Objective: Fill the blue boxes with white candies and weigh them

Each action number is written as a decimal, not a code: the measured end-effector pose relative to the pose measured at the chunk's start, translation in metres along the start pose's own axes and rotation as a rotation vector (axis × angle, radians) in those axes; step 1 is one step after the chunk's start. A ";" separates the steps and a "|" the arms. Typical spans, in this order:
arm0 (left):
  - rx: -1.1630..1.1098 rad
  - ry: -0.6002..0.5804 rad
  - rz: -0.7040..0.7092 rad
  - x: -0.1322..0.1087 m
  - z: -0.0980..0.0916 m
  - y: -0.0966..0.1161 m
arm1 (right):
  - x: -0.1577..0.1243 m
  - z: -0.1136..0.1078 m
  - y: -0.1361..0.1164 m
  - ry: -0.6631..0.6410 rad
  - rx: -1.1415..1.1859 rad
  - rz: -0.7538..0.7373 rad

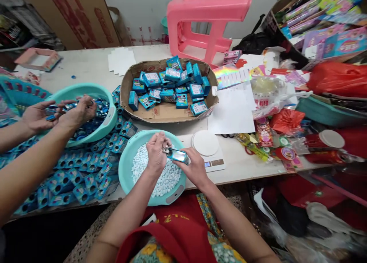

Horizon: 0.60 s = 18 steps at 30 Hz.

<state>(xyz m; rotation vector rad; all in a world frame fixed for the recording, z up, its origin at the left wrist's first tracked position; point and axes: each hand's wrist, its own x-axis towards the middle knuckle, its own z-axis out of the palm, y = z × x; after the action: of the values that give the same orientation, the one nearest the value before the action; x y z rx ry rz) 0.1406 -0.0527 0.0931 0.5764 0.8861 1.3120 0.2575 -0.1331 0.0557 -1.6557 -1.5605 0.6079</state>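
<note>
Above the teal basin (124,167) of small white candies (169,181), my right hand (195,167) grips a small blue box (177,156) with a shiny silvery face. The box lies tilted on its side, its end pointing toward my left hand (157,152). My left hand's fingers are pinched together at that end; a bit of white shows at the fingertips, perhaps candies, partly hidden. A white kitchen scale (205,143) sits just right of the basin.
A cut-down cardboard box (160,112) holds several blue boxes (172,74). At left, a co-worker's hands (77,110) work over a teal basket (113,114) of shiny blue pieces. Rows of blue boxes (83,159) cover the table's left. A pink stool (206,10) and packaged goods (263,131) stand beyond.
</note>
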 end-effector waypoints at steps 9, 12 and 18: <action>0.003 0.015 -0.039 0.011 -0.009 -0.002 | 0.005 0.007 0.006 0.011 0.025 0.048; -0.004 0.002 -0.056 0.014 -0.007 -0.002 | 0.008 0.007 0.009 0.006 0.040 0.053; 0.143 0.038 -0.055 0.013 0.000 -0.011 | 0.018 0.007 0.012 -0.051 0.034 0.015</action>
<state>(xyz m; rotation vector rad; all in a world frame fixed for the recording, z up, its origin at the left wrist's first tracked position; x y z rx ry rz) 0.1477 -0.0425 0.0814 0.6355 1.0264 1.2202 0.2613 -0.1137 0.0451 -1.6394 -1.5668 0.6855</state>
